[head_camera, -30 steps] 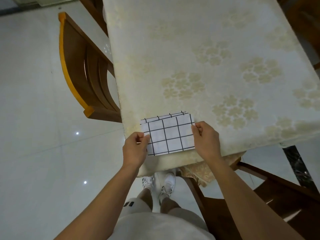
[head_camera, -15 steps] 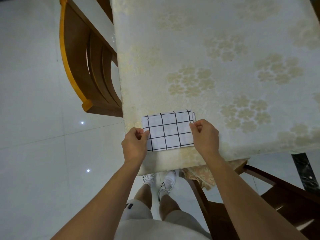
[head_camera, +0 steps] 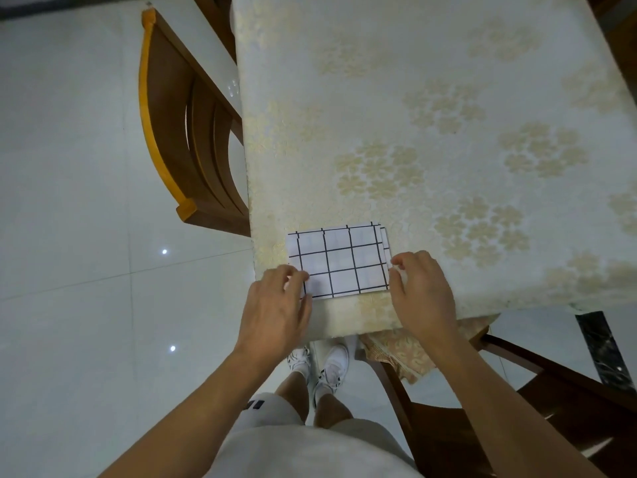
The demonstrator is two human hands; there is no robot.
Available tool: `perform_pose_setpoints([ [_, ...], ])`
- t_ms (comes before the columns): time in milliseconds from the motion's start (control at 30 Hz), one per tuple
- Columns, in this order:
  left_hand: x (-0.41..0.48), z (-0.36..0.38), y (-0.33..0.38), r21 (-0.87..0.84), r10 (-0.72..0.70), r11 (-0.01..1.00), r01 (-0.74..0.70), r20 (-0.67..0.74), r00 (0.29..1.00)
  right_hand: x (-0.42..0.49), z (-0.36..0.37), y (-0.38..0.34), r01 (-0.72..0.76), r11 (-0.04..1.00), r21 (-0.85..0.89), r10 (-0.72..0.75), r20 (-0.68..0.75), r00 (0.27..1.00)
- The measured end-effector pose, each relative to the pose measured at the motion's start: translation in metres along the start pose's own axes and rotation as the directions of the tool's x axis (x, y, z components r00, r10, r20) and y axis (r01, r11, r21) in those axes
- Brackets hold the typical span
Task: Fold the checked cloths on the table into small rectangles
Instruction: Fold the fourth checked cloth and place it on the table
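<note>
One checked cloth (head_camera: 339, 262), white with a black grid, lies flat as a small folded rectangle on the table (head_camera: 431, 139) near its front left corner. Layer edges show along its right side. My left hand (head_camera: 275, 308) covers the cloth's lower left corner, fingers curled onto it with the thumb under the edge. My right hand (head_camera: 422, 291) pinches the cloth's right edge with curled fingertips. No other checked cloth is in view.
A cream floral tablecloth covers the table and hangs over its front edge. One wooden chair (head_camera: 179, 132) stands at the table's left side and another (head_camera: 517, 391) at the front right. My legs and white shoes show on the tiled floor below.
The folded cloth has gone from slightly raised in both hands to lying flat on the table. Both hands remain at its left and right edges.
</note>
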State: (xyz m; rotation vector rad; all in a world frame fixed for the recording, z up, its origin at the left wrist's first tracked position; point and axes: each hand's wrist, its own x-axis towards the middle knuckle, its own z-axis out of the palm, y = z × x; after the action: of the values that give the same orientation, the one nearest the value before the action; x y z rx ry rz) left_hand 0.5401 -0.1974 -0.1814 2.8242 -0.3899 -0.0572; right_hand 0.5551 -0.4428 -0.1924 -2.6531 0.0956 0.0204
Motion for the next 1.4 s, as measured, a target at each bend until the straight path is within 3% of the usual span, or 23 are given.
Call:
perform_pose_setpoints([
  [167, -0.027, 0.007, 0.012, 0.113, 0.154, 0.976, -0.185, 0.243, 0.958, -0.028, -0.002, 0.005, 0.279, 0.948, -0.151, -0.271, 0.07, 0.96],
  [300, -0.044, 0.016, 0.015, 0.169, 0.13, 0.965, -0.202, 0.361, 0.923, -0.049, 0.007, 0.006, 0.38, 0.897, -0.228, -0.336, 0.207, 0.919],
  [433, -0.053, 0.026, 0.018, 0.204, 0.093, 0.962, -0.18, 0.376, 0.922, -0.064, 0.017, 0.008, 0.46, 0.829, -0.319, -0.345, 0.354, 0.869],
  [867, -0.054, 0.054, 0.026, 0.249, -0.014, 0.964, -0.092, 0.396, 0.918, -0.063, 0.037, 0.013, 0.462, 0.814, -0.351, -0.313, 0.404, 0.86],
  [1400, -0.042, 0.05, 0.027, 0.173, -0.014, 0.984, -0.052, 0.361, 0.932, -0.053, 0.042, 0.006, 0.418, 0.845, -0.332, -0.273, 0.405, 0.873],
])
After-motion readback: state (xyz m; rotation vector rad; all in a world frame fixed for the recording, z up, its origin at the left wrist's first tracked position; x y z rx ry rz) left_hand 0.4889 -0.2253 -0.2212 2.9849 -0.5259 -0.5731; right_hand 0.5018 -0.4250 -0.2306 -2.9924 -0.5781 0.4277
